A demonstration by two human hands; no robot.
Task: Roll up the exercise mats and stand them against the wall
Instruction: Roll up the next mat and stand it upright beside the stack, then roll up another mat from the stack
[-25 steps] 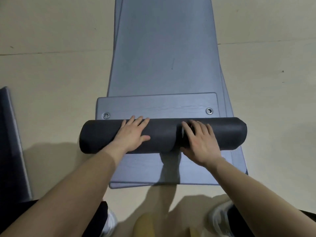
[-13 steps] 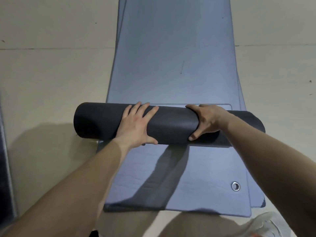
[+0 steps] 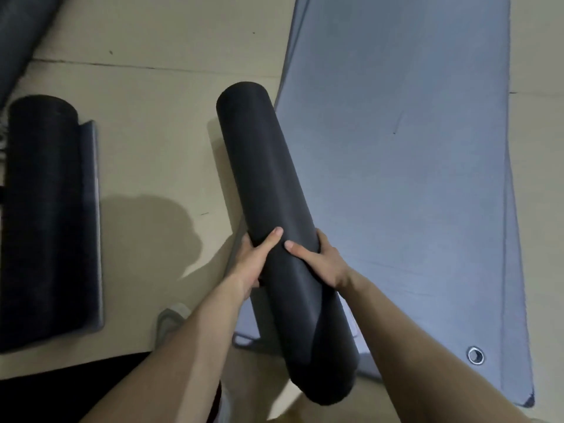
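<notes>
A fully rolled dark mat [image 3: 268, 184] is lifted off the floor, slanting from upper left to lower right. My left hand [image 3: 254, 261] grips its left side near the middle, thumb on top. My right hand [image 3: 320, 261] grips the right side at the same height, thumb across the roll. To the right, flat grey-blue mats [image 3: 412, 178] lie stacked on the floor, with a metal eyelet [image 3: 475, 355] at the near corner.
Another rolled dark mat [image 3: 45, 215] lies on the floor at the left, its loose end showing. A further dark roll [image 3: 18, 41] crosses the top left corner. A grey shoe [image 3: 171, 322] stands by my left forearm. Beige floor [image 3: 158, 117] lies between the rolls.
Both hands went from pressing on the roll on the flat mat to gripping it round its sides. The roll has been lifted and swung end-on, and the view has turned left.
</notes>
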